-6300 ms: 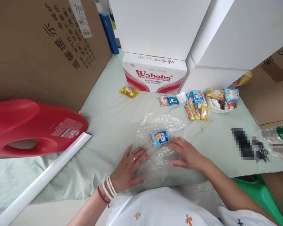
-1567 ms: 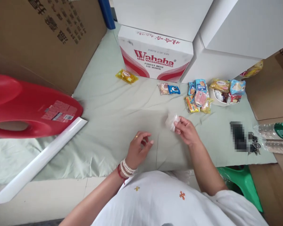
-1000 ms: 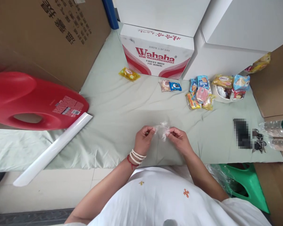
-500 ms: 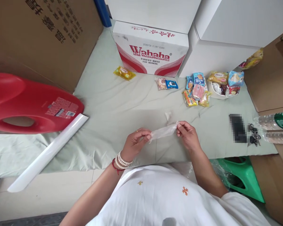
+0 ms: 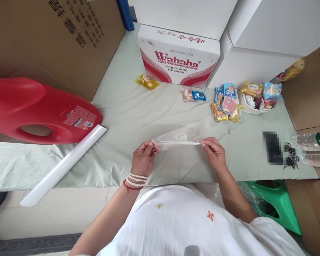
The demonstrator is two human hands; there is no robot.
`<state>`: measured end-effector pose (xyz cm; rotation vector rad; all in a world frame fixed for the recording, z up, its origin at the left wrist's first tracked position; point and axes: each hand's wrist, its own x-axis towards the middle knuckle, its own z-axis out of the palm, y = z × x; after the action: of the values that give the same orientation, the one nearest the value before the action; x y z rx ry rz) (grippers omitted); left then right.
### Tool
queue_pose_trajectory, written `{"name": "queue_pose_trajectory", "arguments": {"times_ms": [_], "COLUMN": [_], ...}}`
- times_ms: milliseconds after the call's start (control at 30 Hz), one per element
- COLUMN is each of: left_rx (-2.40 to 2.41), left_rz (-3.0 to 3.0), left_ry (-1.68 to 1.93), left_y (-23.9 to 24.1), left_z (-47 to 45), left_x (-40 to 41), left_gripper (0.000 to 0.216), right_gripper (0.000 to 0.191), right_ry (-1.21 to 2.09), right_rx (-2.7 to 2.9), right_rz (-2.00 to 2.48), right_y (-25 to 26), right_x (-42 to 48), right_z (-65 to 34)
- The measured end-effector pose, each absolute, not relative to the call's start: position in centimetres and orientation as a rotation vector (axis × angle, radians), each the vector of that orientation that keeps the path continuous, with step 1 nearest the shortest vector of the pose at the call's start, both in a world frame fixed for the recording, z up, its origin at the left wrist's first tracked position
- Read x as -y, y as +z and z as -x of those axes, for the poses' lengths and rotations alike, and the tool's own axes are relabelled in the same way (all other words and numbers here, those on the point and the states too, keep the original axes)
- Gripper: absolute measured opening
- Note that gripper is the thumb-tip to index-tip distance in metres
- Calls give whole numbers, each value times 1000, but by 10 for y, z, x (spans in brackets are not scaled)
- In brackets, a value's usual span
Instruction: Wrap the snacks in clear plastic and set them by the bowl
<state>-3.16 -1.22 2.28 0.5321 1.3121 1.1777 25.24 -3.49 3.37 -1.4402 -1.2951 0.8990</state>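
A clear plastic bag (image 5: 180, 137) is stretched between my two hands, just above the green cloth (image 5: 122, 110). My left hand (image 5: 144, 156), with white beads and a red string at the wrist, pinches the bag's gathered, pinkish end. At the other end, my right hand (image 5: 213, 152) grips the bag's edge between thumb and fingers. The bag's far part spreads loosely toward the back. Beyond it lie wrapped snacks: a yellow packet (image 5: 147, 81), a white-and-blue pair of packets (image 5: 193, 95) and a pile of several packets (image 5: 228, 103).
A white bowl (image 5: 248, 107) of snacks stands right of the pile. Behind are a Wahaba-style white water carton (image 5: 180, 65) and white boxes (image 5: 252, 64). A red jug (image 5: 50, 117) and white roll (image 5: 66, 163) lie left. Keys (image 5: 291, 156), bottles (image 5: 309, 141) and a green stool (image 5: 280, 202) are right.
My left hand has moved a little left, pulling its end of the bag out. The bag has opened from a narrow folded strip into a wider, looser sheet. The view has shifted slightly.
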Motion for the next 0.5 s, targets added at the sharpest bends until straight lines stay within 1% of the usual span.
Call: {"name": "queue_pose_trajectory", "arguments": {"times_ms": [100,200,267,367,433,500], "left_rx": [-1321,-1351,-1352,-1330,-1301,-1298], "left_rz": [-475,-515,-588,-713,-803,-875], "left_ry": [1170,1171,1177,1177,1161,1141], "left_y": [22,22,23,27,31,35], "left_z": [31,28,23,15,10,8], "left_x": [10,12,14,19,22,24], "left_gripper": [49,49,46,40,35,30], "right_gripper": [21,24,22,20,25,21], "right_ry": [829,622,537,537,524,499], "right_rx": [1404,1377,1438,1654,1814,1924], "right_rz": [1580,1704,1653,1472,1404,1403], "right_y": [30,38,48,61,61,56], "right_x": [45,54,56,49,39,27], "right_z": [-260,-259,-248,-214,-189,-171]}}
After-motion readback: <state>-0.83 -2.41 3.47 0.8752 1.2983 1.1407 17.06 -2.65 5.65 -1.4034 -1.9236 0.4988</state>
